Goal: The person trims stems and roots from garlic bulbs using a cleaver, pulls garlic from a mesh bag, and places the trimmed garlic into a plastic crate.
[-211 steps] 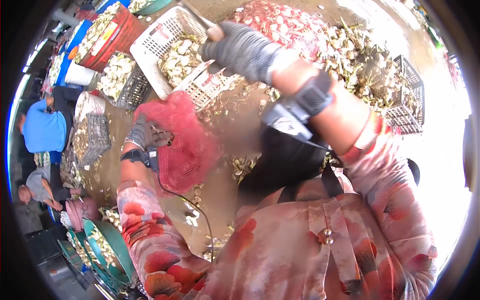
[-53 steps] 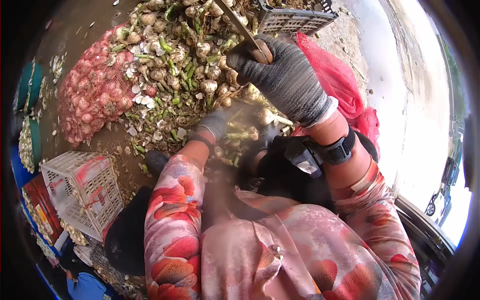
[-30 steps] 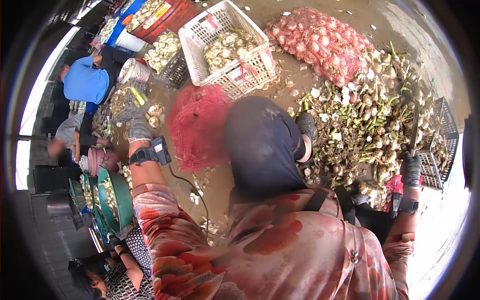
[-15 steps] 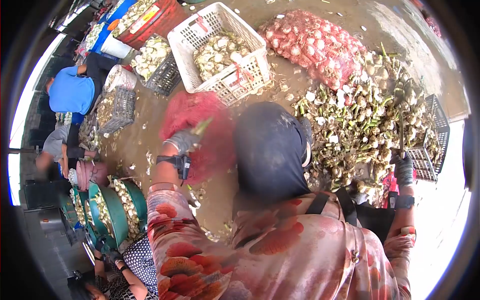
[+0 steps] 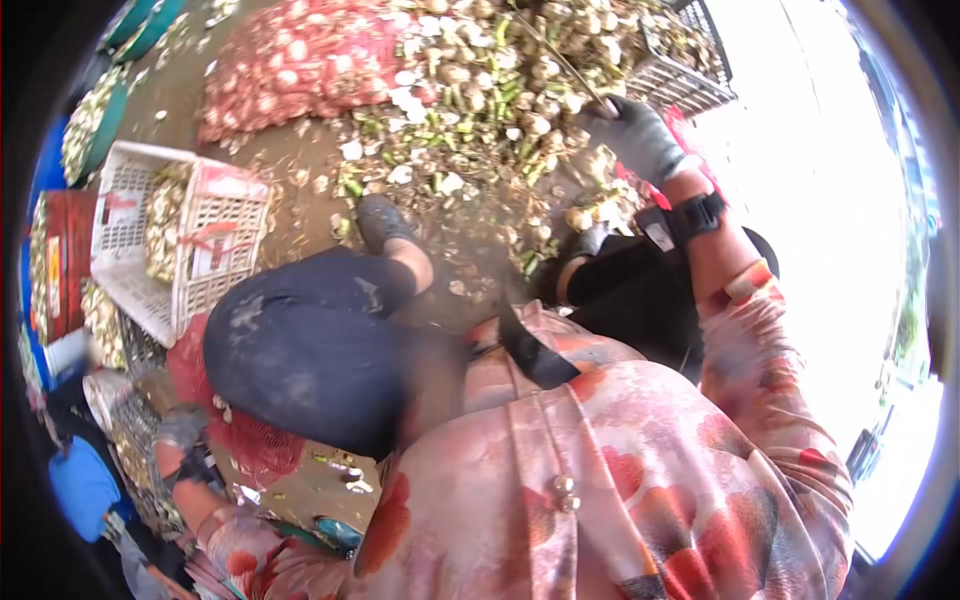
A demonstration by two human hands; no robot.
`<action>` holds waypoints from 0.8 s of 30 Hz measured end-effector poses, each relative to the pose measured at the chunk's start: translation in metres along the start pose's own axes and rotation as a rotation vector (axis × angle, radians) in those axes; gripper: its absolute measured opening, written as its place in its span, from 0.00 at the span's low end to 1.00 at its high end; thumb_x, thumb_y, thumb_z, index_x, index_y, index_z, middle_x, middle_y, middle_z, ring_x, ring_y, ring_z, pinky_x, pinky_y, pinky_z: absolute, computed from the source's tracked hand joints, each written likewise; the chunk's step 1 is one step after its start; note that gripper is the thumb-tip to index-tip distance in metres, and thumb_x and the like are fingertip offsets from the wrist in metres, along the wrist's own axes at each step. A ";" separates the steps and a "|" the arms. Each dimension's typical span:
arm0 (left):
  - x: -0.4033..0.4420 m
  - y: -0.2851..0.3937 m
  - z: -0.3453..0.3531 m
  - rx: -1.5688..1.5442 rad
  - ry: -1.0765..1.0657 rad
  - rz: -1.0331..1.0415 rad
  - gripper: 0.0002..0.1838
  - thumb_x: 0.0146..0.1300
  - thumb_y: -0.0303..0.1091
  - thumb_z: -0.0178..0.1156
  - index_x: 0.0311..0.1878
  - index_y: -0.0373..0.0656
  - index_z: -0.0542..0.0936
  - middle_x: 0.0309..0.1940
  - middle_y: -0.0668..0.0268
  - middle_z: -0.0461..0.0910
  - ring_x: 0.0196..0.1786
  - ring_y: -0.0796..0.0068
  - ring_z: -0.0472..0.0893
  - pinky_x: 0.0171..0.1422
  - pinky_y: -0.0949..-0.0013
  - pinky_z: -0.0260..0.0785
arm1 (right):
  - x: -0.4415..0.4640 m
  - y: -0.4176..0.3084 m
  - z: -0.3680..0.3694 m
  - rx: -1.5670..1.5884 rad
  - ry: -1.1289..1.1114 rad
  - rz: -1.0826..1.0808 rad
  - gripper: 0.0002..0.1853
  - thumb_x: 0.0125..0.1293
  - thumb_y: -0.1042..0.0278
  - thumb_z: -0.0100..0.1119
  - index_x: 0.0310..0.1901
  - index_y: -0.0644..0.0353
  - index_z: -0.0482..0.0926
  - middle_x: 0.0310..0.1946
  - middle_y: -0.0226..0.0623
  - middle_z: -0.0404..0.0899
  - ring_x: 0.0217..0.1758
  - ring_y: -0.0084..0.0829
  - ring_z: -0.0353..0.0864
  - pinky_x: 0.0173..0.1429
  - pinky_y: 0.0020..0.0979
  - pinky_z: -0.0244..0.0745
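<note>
My right hand (image 5: pixel 642 138), in a grey glove, is closed on the handle of a long thin blade (image 5: pixel 560 58) that reaches over the garlic pile (image 5: pixel 470 120). Down at the left, my left hand (image 5: pixel 182 428), also gloved, is beside the red mesh bag (image 5: pixel 255 445); its fingers are blurred, and whether they hold anything cannot be made out. The garlic in the pile has stems and loose leaves. A filled red mesh sack (image 5: pixel 300 70) lies against the pile's left side.
A white crate (image 5: pixel 215 235) with garlic stands left of my knee (image 5: pixel 300 340). Behind it are a red container (image 5: pixel 70 260) and a person in blue (image 5: pixel 85 488). A dark crate (image 5: pixel 685 80) sits at the upper right. My shoe (image 5: pixel 385 222) rests near the pile.
The view has swung toward the right, so the crates and bags appear farther left. My left hand is now lower beside the mesh bag, and the green stem seen at it no longer shows.
</note>
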State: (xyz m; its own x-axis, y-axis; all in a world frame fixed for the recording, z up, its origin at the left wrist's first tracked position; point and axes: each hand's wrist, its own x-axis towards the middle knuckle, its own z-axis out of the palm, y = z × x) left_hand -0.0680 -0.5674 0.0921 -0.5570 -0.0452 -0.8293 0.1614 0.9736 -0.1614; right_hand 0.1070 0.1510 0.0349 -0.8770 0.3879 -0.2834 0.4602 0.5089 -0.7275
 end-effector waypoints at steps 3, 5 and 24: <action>-0.050 0.050 -0.089 -0.436 0.294 0.005 0.15 0.63 0.44 0.56 0.45 0.44 0.79 0.33 0.66 0.80 0.35 0.73 0.78 0.38 0.69 0.70 | 0.004 -0.013 -0.005 -0.178 0.069 -0.161 0.12 0.66 0.59 0.56 0.41 0.59 0.81 0.29 0.34 0.82 0.32 0.23 0.80 0.41 0.27 0.75; -0.070 0.141 -0.125 -0.550 0.445 0.187 0.15 0.63 0.46 0.55 0.41 0.43 0.80 0.28 0.69 0.78 0.30 0.77 0.77 0.33 0.71 0.68 | 0.006 -0.024 -0.006 0.037 0.044 -0.019 0.12 0.66 0.58 0.56 0.42 0.56 0.82 0.31 0.33 0.80 0.36 0.24 0.80 0.43 0.29 0.75; 0.166 0.611 0.106 0.494 0.541 1.006 0.27 0.55 0.38 0.64 0.61 0.58 0.75 0.72 0.61 0.58 0.73 0.57 0.58 0.73 0.43 0.52 | 0.005 0.041 -0.040 0.189 0.163 -0.018 0.16 0.62 0.55 0.65 0.39 0.61 0.80 0.27 0.36 0.79 0.33 0.31 0.78 0.41 0.33 0.75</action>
State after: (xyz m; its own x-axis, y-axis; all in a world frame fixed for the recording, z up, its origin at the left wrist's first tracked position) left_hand 0.0245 -0.0040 -0.2004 -0.2536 0.8837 -0.3934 0.9344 0.3290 0.1368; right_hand 0.1273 0.2049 0.0284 -0.8441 0.5066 -0.1759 0.3971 0.3700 -0.8399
